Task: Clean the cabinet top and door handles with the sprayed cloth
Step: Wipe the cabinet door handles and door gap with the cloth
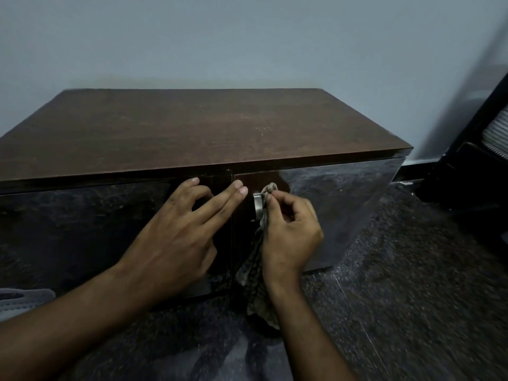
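Note:
A low dark-brown cabinet (192,127) stands against the wall, its matte top bare and its two glossy doors closed. A silver handle (258,206) sits on the right door near the centre seam. My right hand (288,229) pinches a patterned grey-brown cloth (255,273) against that handle; the rest of the cloth hangs down toward the floor. My left hand (187,229) lies over the left door by the seam, fingers spread and straight. It hides whatever handle the left door has.
A dark speckled floor (398,270) runs in front and to the right of the cabinet. A black object with a ribbed pale part (492,133) leans at the far right. A grey item (19,298) shows at the left edge.

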### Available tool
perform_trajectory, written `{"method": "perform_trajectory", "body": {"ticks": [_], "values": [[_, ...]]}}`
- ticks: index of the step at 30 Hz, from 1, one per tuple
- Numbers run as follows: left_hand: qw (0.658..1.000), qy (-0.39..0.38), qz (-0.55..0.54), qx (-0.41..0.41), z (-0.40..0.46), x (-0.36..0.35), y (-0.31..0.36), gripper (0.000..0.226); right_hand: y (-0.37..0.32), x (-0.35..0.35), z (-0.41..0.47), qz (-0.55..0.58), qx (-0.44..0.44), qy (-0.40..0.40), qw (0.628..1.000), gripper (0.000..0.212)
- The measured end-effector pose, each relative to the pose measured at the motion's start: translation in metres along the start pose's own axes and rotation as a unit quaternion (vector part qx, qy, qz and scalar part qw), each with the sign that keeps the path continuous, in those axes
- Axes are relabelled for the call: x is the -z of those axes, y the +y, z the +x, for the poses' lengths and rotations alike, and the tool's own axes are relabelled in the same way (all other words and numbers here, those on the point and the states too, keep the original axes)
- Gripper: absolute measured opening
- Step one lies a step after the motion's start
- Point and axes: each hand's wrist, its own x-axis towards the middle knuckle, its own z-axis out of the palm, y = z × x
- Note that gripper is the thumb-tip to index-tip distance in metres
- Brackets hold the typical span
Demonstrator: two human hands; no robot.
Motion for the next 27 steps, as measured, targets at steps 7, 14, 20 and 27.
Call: {"method": "perform_trajectory", "body": {"ticks": [7, 14, 20, 27], "values": [[1.0, 0.009, 0.002, -0.002, 0.0, -0.001, 0.0, 0.094, 0.04, 0.004, -0.025, -0.016, -0.154, -0.001, 0.988, 0.018], [1.0, 0.01, 0.003, -0.005, 0.0, -0.001, -0.001, 0.094, -0.007, 0.0, 0.002, 0.03, -0.052, 0.004, 0.998, 0.007], [1.0, 0.005, 0.001, 0.0, 0.0, 0.0, 0.0, 0.094, 0.016, 0.002, -0.017, 0.009, -0.084, 0.007, 0.996, 0.012], [1.0, -0.002, 0.001, 0.003, 0.0, 0.001, 0.001, 0.094, -0.005, 0.0, -0.003, 0.037, -0.053, 0.0, 0.998, 0.007]]}}
